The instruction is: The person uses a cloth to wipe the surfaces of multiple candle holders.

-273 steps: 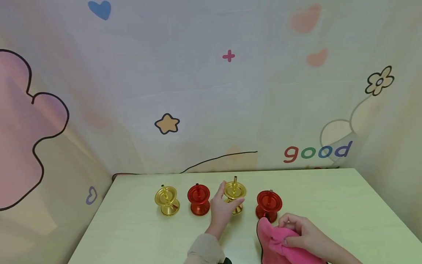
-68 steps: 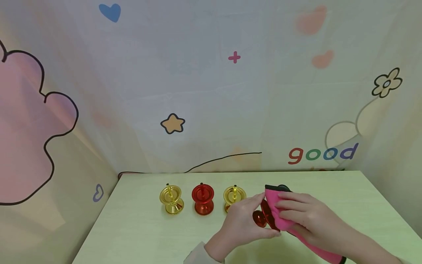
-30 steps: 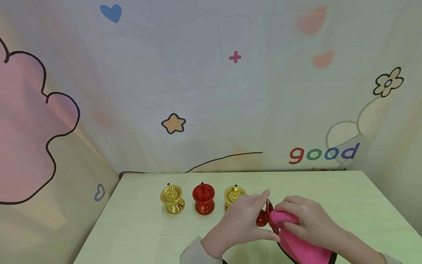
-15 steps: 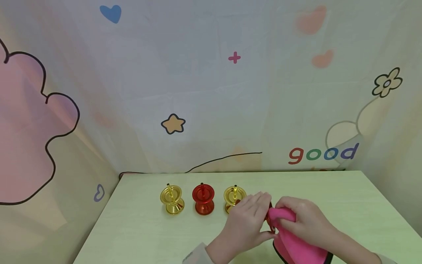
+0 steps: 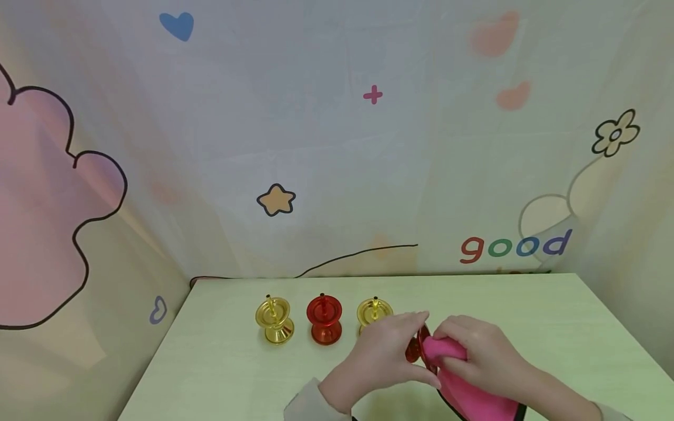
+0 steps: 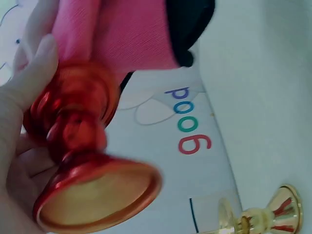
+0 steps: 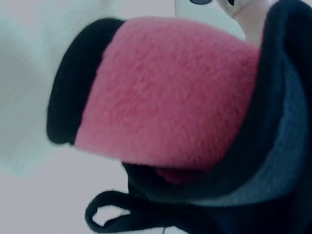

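My left hand (image 5: 376,358) grips a red metal candle holder (image 5: 413,349) by its dish, tipped sideways with the dish facing right. In the left wrist view its flared base (image 6: 97,197) points toward the camera, and the thumb lies along the dish's side. Bunched in my right hand (image 5: 489,354) is a pink cloth (image 5: 476,393) with black edging, pressed into the dish. This cloth covers the dish's inside and fills most of the right wrist view, where a black loop (image 7: 109,209) hangs from it.
Left of the hands, a gold candle holder (image 5: 273,318), a red candle holder (image 5: 324,318) and another gold candle holder (image 5: 375,310) stand upright in a row on the pale table (image 5: 221,374). The last is partly behind my left hand. A printed curtain (image 5: 337,152) backs the table.
The red holder at the row's right end was lifted from the table into my left hand. My left fingers have since shifted around it, while the right hand keeps the bunched cloth in its dish.
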Tool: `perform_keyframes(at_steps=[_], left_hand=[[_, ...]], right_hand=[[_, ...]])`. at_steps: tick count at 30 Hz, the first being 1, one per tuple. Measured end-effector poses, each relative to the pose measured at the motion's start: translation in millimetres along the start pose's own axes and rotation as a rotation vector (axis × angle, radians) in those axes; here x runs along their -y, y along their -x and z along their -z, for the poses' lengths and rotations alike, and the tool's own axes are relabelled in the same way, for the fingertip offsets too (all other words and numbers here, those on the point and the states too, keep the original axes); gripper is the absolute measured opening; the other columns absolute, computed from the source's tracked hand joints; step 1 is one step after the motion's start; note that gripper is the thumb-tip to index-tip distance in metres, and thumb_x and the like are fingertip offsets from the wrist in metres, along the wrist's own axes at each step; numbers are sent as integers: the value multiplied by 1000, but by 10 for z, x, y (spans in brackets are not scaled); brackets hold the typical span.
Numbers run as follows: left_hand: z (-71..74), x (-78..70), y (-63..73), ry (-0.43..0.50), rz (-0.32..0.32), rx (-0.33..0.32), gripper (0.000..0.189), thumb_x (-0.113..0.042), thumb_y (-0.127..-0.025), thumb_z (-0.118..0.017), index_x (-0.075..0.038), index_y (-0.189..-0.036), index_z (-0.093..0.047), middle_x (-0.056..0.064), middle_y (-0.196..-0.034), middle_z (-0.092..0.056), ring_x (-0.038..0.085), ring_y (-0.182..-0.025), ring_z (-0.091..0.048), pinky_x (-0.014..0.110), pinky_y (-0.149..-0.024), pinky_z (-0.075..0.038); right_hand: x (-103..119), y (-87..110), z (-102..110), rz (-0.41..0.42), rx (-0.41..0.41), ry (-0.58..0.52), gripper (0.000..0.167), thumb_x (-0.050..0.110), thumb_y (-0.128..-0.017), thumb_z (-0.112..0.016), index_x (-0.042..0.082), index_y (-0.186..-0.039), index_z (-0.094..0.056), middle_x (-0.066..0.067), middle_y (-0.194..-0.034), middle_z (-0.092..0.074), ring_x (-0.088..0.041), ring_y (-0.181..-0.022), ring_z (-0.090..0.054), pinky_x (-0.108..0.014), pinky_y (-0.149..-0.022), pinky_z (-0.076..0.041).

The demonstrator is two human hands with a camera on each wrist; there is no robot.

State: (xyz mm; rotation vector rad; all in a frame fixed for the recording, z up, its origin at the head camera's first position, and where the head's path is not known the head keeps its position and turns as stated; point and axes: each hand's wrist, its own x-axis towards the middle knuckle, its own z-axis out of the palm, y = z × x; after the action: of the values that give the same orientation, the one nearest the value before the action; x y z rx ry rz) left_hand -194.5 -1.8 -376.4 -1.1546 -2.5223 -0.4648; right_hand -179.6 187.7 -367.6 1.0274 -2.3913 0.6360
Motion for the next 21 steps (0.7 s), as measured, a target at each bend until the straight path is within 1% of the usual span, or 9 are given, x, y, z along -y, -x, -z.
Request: perform_keyframes(at_steps=[5, 7, 9, 12, 15, 17, 19, 20, 21], left_hand=[[-191, -21, 52, -266, -100, -265, 86, -66, -60, -62, -8, -123, -50, 2, -118, -58, 11, -111, -53, 24, -93, -43], [-227, -15, 67, -293, -118, -297, 86, -67, -61, -61, -7, -123, -50, 3, -119, -58, 12, -112, -53, 25, -94, -42], [-219, 1, 66, -244, -106, -261, 88, -67, -61, -61, -7, -124, -47, 0, -115, -59, 10, -106, -55, 23, -91, -44], [-147, 45, 51, -91, -31, -109, 92, -66, -62, -62, -8, -130, -41, -2, -118, -56, 10, -104, -54, 22, -88, -44], [-65, 101, 19, 74, 75, 90, 95, -64, -63, -62, -12, -136, -33, -6, -121, -55, 5, -92, -56, 17, -77, -47], [-32, 131, 6, 186, 142, 202, 92, -61, -64, -65, -17, -137, -33, -8, -109, -60, 1, -73, -57, 13, -65, -46], [-28, 143, 0, 246, 175, 245, 88, -58, -63, -68, -18, -135, -36, -12, -91, -62, -3, -55, -49, 10, -53, -40], [-37, 140, 1, 249, 175, 235, 83, -57, -63, -69, -19, -131, -40, -14, -83, -60, -4, -50, -43, 9, -48, -36], [-54, 131, 6, 223, 161, 203, 81, -56, -62, -69, -19, -128, -42, -13, -81, -58, -3, -51, -44, 9, -48, -36]], right_hand=[[-44, -12, -25, -137, 51, -94, 26, 4, -66, -71, 21, -81, -57, 12, -74, -58, 6, -62, -45, -14, -49, -42], [-59, -9, -34, -176, 77, -132, 24, 4, -68, -70, 21, -81, -57, 11, -74, -58, 6, -61, -45, -15, -48, -42], [-72, -3, -40, -195, 99, -151, 23, 4, -70, -69, 21, -81, -57, 11, -74, -58, 6, -60, -45, -15, -48, -42], [-90, 7, -54, -156, 99, -121, 25, 6, -68, -71, 23, -81, -57, 13, -75, -58, 6, -62, -46, -15, -50, -43], [-103, 13, -80, -30, 53, -60, 29, 7, -63, -73, 24, -81, -57, 15, -76, -57, 5, -66, -46, -11, -54, -42], [-102, 10, -100, 59, 11, -26, 31, 8, -61, -74, 24, -81, -57, 15, -77, -57, 4, -67, -47, -9, -56, -41], [-91, 2, -113, 108, -16, -10, 31, 7, -59, -74, 23, -81, -57, 14, -77, -57, 3, -68, -47, -7, -57, -40], [-82, -5, -116, 110, -21, -8, 31, 7, -59, -74, 22, -81, -58, 14, -77, -57, 3, -68, -48, -7, -57, -41], [-73, -12, -118, 91, -19, -9, 31, 8, -60, -74, 22, -81, -57, 15, -77, -57, 3, -68, -48, -7, -57, -41]])
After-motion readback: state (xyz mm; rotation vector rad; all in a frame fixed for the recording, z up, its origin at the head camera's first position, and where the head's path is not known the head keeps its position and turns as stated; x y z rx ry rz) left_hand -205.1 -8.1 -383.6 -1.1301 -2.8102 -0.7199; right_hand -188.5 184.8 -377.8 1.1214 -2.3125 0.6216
